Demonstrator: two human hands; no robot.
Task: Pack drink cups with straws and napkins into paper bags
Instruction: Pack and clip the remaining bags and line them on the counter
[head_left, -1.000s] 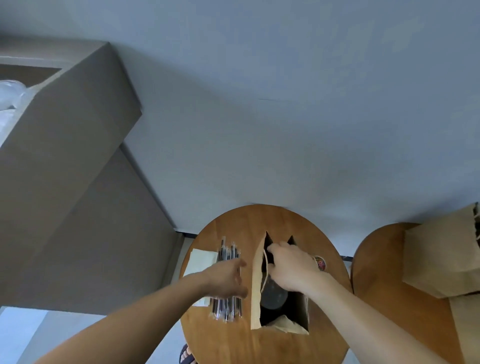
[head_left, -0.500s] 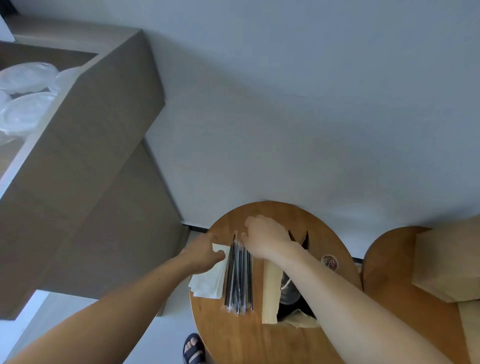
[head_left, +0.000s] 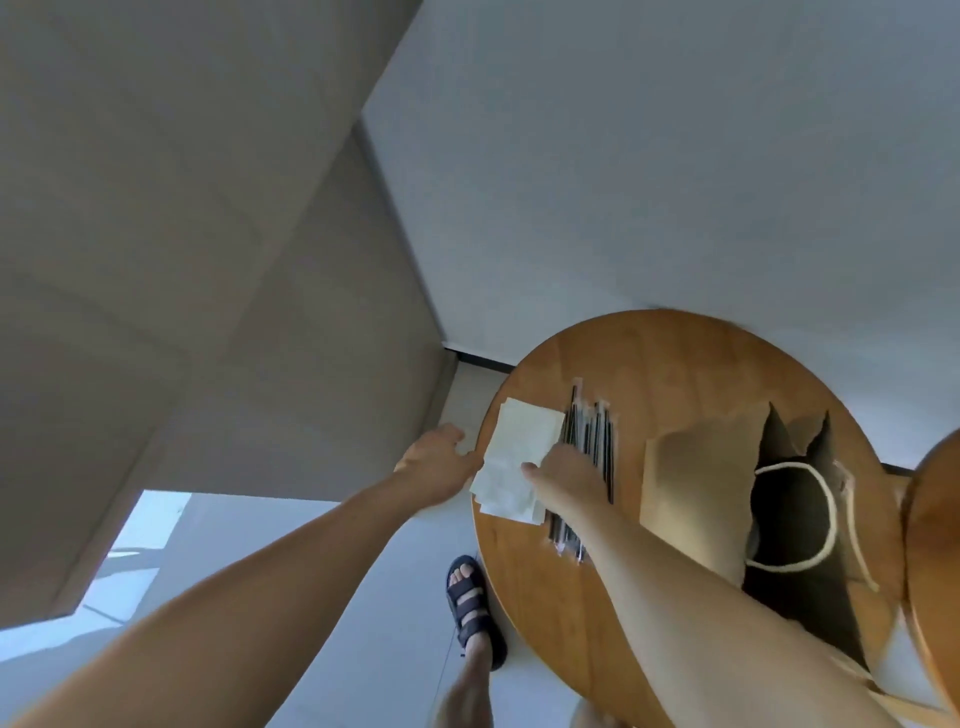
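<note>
On the round wooden table (head_left: 670, 358), a stack of white napkins (head_left: 522, 441) overhangs the left edge. Right of it lies a bundle of black wrapped straws (head_left: 597, 434). An open brown paper bag (head_left: 696, 488) with white rope handles stands further right; its inside is dark and I cannot make out the cup. My left hand (head_left: 436, 460) is at the table's left edge, fingers curled onto the stack's left side. My right hand (head_left: 563, 470) lies across the straws, its thumb on the top napkin and its fingers at the napkin's right edge.
A second wooden table (head_left: 935, 545) touches the frame's right edge, close to the bag. A tall grey counter (head_left: 182, 260) fills the left. My sandalled foot (head_left: 470, 603) is on the pale floor beside the table. A white wall rises behind.
My right hand has left the bag's rim and crossed the straws to the napkins. My left hand slid from the straws to the stack's left edge. The view has swung left.
</note>
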